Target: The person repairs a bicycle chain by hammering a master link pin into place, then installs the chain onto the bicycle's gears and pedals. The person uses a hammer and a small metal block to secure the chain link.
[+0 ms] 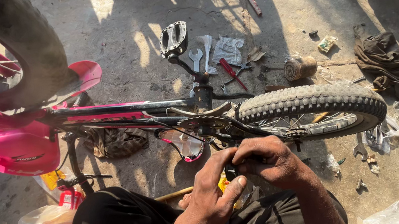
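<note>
Both hands, left (216, 191), right (264, 160), gripping lower pedal (230, 170); fingers wrapped over it.

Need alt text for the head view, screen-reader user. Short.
Two bare hands, the left hand and the right hand, work together near the rear wheel of a pink and black bicycle lying on a concrete floor. A pedal sticks up; beyond it lie a wrench, a red-handled screwdriver and rags.

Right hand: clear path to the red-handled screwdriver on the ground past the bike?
Probably not directly. The right hand is at the near-side crank, and the pink bike's frame and knobby rear tyre lie between it and the red-handled screwdriver.
</note>
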